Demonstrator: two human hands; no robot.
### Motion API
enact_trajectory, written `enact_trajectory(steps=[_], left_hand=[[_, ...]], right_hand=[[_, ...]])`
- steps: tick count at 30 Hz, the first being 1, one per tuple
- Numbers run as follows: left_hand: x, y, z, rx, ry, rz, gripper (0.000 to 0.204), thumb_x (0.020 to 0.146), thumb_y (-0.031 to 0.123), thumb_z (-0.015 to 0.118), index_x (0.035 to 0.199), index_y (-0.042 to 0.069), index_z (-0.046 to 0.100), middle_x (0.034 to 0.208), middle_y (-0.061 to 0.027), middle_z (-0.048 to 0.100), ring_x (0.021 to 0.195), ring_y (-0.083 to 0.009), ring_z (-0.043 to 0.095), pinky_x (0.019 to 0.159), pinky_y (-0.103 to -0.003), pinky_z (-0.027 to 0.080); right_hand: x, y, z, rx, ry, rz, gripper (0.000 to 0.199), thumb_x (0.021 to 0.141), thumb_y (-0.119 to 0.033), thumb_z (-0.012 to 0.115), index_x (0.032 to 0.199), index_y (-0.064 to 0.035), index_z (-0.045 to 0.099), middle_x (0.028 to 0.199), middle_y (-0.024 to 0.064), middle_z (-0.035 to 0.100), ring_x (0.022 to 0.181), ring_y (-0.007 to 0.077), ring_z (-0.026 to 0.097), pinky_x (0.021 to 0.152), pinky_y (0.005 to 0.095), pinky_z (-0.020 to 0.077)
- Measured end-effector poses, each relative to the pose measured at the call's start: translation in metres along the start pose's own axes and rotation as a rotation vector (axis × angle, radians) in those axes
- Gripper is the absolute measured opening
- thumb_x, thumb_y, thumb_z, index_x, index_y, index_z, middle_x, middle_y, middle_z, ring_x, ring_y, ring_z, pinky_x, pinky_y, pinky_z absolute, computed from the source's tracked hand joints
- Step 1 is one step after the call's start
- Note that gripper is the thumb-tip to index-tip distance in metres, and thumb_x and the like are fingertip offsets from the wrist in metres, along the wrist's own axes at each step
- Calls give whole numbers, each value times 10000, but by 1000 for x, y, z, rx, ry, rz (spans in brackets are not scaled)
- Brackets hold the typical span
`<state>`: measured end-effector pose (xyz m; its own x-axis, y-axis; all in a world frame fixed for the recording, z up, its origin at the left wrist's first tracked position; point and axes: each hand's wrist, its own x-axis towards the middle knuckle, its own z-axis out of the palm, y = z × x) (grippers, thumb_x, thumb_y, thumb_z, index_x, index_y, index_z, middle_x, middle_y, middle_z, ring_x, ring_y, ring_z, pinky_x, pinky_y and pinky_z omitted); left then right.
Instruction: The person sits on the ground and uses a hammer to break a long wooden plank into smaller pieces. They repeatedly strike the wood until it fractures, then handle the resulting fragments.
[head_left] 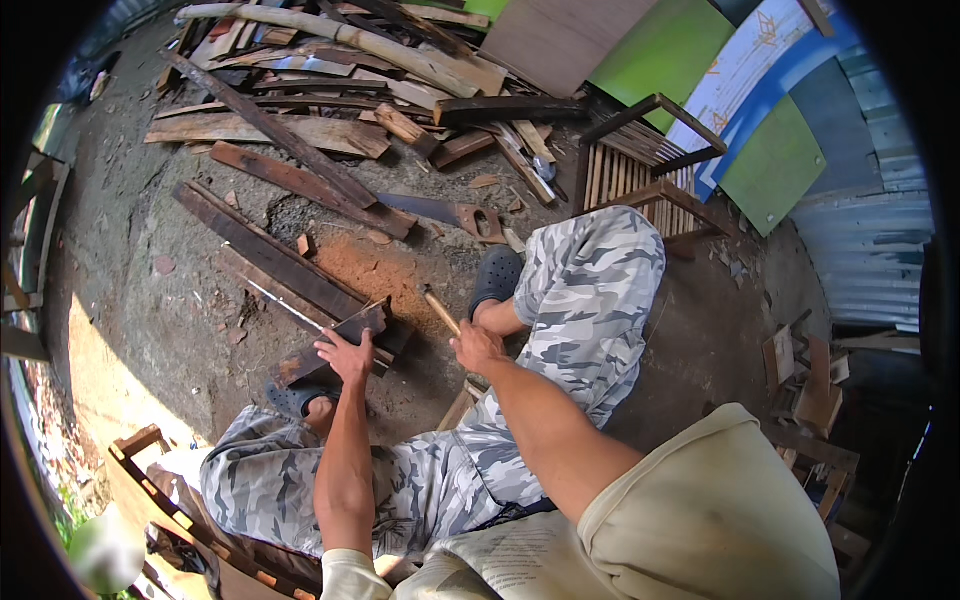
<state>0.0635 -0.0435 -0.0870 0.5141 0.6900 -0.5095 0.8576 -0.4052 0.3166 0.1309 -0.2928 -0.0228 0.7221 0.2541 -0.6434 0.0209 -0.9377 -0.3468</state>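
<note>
My left hand [347, 357] is on a short dark wooden board [310, 362], gripping it with the thumb up along one side. This board lies crosswise over the near end of long dark planks [270, 245] on the ground. A thin white strip [275, 300] runs along the planks toward my left fingers. In my right hand [479, 347] is a hammer [445, 312], closed around its light wooden handle. The small dark head points away from me, to the right of the board and apart from it. Whether my left fingers also hold a nail cannot be made out.
A handsaw [430, 208] lies beyond the planks, near orange sawdust [370, 275]. Scrap boards [270, 130] are heaped at the back. A slatted wooden frame [640, 170] stands back right, before leaning panels [650, 60]. My feet in dark clogs [497, 275] flank the work.
</note>
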Motion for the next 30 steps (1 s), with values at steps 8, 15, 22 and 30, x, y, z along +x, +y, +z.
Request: enact_trajectory(steps=[8,15,22,30], left_hand=[[25,7,0,-37,-126,-250,1550,574,826,733,1530,-4,-160,1570,-356,-143,1483,-477,-115,1198,-554,69],[28,22,-4,-85,-228,-362,1671,487,790,813,1489,28,-285,1519,-369,-278,1422,-521,-261,1164,-627,18],[30,26,-19,-22,-391,-388,1666,506,859,737,1467,-37,-288,1495,-402,-289,1397,-544,-286,1152,-627,-53],[31,29,-23,-19,-395,-384,1668,514,798,791,1457,-3,-328,1505,-378,-299,1407,-527,-285,1163,-613,-25]], right_hand=[[-10,-34,-20,143,21,-159,502,982,-517,491,1212,-70,481,938,276,680,911,492,643,800,578,477],[18,-49,-26,111,-62,-226,499,977,-463,533,1257,-56,467,960,295,673,919,520,622,802,577,480],[28,-87,-51,246,43,-400,385,979,-351,580,1163,-15,540,942,298,665,916,482,642,759,520,499],[72,-67,-40,-178,-199,-280,409,980,-417,561,999,-8,557,807,266,647,815,498,629,702,532,482]])
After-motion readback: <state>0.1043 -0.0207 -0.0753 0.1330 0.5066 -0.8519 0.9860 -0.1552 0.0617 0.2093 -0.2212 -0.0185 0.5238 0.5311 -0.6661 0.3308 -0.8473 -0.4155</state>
